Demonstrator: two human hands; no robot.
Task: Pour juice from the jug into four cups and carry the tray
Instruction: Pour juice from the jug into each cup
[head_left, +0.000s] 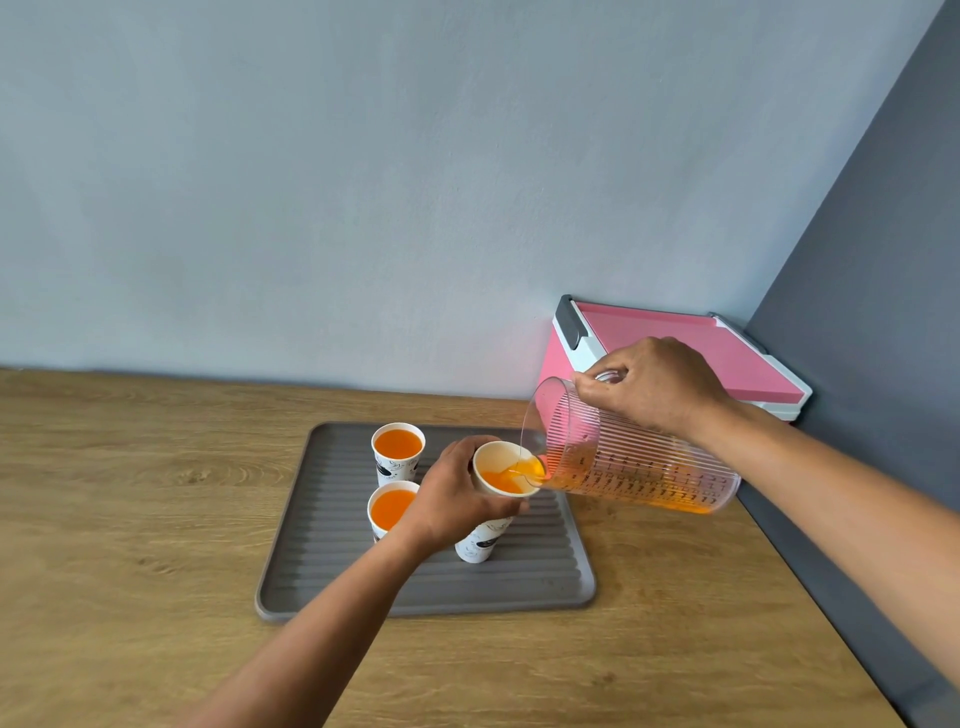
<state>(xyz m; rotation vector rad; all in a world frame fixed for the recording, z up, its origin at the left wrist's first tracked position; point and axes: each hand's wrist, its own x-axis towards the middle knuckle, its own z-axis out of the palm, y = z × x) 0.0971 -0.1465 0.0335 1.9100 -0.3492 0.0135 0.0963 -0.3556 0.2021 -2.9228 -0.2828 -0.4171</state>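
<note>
left hand wrapped round tilted paper cup, over ribbed grey tray | right hand gripping handle of ridged clear plastic jug, spout at cup rim, orange juice running in | two full cups beyond left hand | pink box behind right hand

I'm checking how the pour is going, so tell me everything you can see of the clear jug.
The jug is clear, looks like plastic, and has ribbed walls with dark measuring marks printed down its side. It is tipped almost onto its side, open mouth to the left, lip over the rim of the cup held by the left hand. The right hand grips it from above at the handle. A shallow pool of orange juice lies along its lower wall and runs out into that cup. It is held above the tray's right edge.
</note>
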